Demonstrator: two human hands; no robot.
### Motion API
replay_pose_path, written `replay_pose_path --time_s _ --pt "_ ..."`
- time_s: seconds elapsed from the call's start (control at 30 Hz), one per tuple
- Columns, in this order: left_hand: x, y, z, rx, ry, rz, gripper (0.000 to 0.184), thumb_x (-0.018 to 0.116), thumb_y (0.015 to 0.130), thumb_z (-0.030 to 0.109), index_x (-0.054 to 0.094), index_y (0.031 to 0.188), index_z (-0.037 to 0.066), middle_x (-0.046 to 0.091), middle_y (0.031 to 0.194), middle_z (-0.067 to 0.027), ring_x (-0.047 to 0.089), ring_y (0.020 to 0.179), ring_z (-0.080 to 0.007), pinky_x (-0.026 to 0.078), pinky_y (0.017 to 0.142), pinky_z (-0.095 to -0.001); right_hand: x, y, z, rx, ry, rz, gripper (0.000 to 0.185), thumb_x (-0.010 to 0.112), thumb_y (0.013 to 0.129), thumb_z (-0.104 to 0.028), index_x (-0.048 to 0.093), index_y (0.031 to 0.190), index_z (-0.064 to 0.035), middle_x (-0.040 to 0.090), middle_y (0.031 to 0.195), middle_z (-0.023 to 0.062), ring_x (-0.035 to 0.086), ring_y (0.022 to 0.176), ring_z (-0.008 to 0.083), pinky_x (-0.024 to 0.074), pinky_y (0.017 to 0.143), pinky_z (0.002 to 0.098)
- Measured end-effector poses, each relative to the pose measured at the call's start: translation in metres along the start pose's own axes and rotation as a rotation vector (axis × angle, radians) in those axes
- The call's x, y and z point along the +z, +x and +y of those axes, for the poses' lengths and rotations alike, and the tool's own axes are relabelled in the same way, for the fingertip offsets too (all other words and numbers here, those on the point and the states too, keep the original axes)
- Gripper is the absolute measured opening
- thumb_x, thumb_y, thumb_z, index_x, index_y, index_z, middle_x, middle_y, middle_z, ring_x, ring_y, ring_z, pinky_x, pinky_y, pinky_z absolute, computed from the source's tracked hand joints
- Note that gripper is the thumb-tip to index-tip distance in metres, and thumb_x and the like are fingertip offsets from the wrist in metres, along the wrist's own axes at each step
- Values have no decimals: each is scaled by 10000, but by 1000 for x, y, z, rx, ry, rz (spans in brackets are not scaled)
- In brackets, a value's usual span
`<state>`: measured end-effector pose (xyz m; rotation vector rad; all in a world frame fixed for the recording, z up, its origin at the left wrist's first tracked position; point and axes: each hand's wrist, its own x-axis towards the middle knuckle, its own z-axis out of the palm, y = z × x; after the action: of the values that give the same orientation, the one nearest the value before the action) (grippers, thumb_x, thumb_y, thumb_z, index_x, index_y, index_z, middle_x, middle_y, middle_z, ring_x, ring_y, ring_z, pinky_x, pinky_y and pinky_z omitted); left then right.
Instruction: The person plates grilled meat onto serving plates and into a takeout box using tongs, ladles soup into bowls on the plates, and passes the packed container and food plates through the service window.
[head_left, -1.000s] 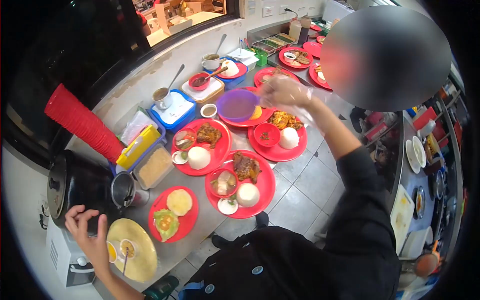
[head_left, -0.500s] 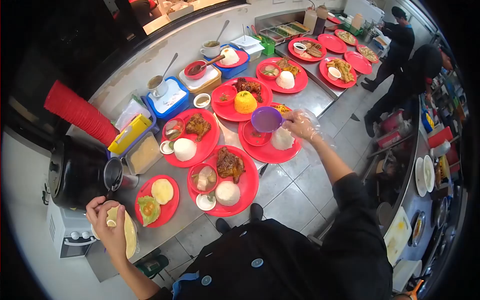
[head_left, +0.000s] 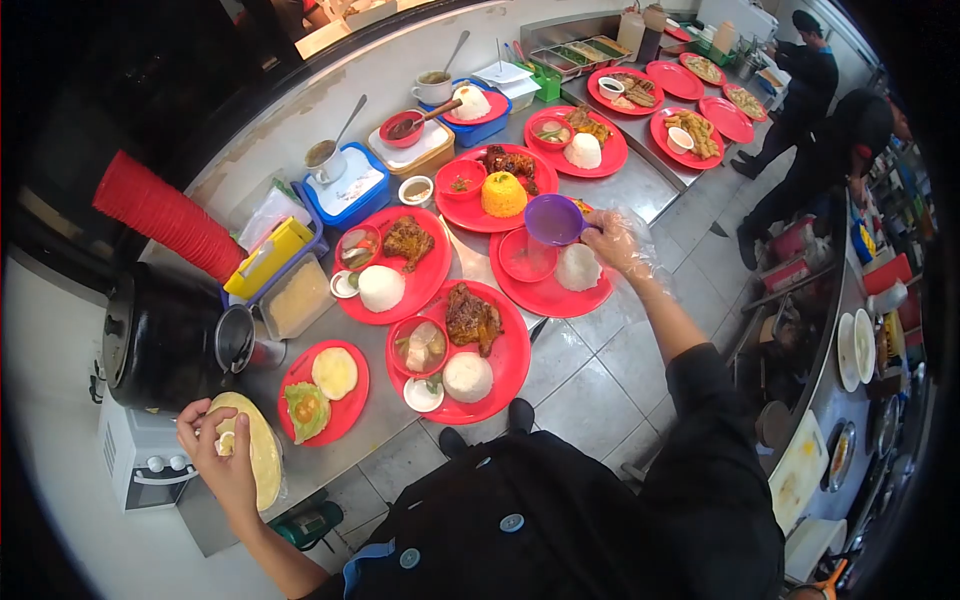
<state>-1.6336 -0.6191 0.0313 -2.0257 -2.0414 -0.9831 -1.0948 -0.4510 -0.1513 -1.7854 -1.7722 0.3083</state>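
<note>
My right hand (head_left: pixel 618 243), in a clear plastic glove, is closed on the handle of a purple cup (head_left: pixel 553 219) with liquid in it. The cup hangs above the far edge of a small red bowl (head_left: pixel 527 257) whose contents I cannot clearly make out. That bowl sits on a red plate (head_left: pixel 550 300) beside a mound of white rice (head_left: pixel 578 268). At the lower left, my bare left hand (head_left: pixel 220 450) hovers with fingers curled and thumb apart, nothing visible between them. Below it lies a pale yellow oval food (head_left: pixel 258 455), partly hidden by the hand.
Red plates with chicken (head_left: pixel 473 318), yellow rice (head_left: pixel 503 195) and soup bowls crowd the steel counter. A stack of red bowls (head_left: pixel 165 215) leans beside a black pot (head_left: pixel 160 335). Two people in dark clothes (head_left: pixel 805 75) stand at the far right.
The purple cup has shifted slightly up and away from the small bowl, so more of the bowl shows. My left hand keeps about the same pose. The whole view has moved a little.
</note>
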Motion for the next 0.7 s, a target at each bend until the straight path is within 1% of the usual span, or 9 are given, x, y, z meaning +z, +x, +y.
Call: replay_pose_path --time_s 0.1,0.17,0.27,0.3,0.4,0.47,0.6,0.67,0.7 --pt "-2 -2 -6 -5 7 6 113 685 746 92 607 824 66 486 1064 -63 421 986 -231 354 835 -338 0 -5 -12 -68 -26 75 243 582 708 -137 662 902 -13 644 727 166 627 651 272 479 633 382" --pt "-3 -2 -8 -39 -8 4 107 684 749 97 608 818 65 487 1066 -62 423 985 -231 355 833 -338 -10 -12 -30 -14 -161 96 237 595 711 -142 661 903 -19 649 776 177 635 722 305 479 671 397" --pt "-3 -3 -17 -40 -12 13 108 685 746 98 609 815 65 486 1063 -63 425 980 -231 355 829 -340 -26 -19 -67 70 -167 14 210 591 721 -109 655 892 -6 645 805 186 623 772 329 473 704 399" --pt "-3 -3 -19 -41 -13 13 108 685 746 98 609 815 65 486 1063 -63 425 980 -231 355 829 -340 -18 -19 -59 69 -168 14 210 591 721 -109 655 892 -6 645 805 186 623 772 329 473 704 399" --pt "-4 -4 -28 -61 -12 3 111 686 744 99 612 818 65 485 1064 -64 426 984 -233 353 835 -338 20 -19 -14 -68 -50 91 224 570 743 -85 643 942 -12 638 842 186 608 810 341 463 730 403" --pt "-5 -5 -35 -66 -7 0 112 687 742 102 615 820 66 485 1064 -67 427 991 -235 352 840 -337 32 -25 -11 -188 -36 309 212 552 764 -133 642 949 -81 619 839 183 596 827 343 474 728 436" --pt "-9 -8 -51 -64 -5 7 109 686 742 101 618 821 67 485 1066 -71 427 996 -236 353 843 -341 14 -38 -50 -155 -149 232 211 566 755 -132 615 954 -80 609 813 172 594 802 337 470 702 436" --pt "-14 -12 -61 -75 18 13 111 687 742 101 618 822 68 486 1072 -73 432 995 -238 352 851 -350 0 -46 -80 -139 -328 97 254 592 728 -10 592 977 -58 592 841 156 564 787 330 445 718 433" --pt "-16 -15 -67 -83 22 18 111 687 742 101 618 822 68 486 1072 -73 432 995 -238 352 851 -350 5 -50 -80 -149 -326 94 254 592 728 -10 592 977 -58 592 841 156 564 787 330 445 718 433"
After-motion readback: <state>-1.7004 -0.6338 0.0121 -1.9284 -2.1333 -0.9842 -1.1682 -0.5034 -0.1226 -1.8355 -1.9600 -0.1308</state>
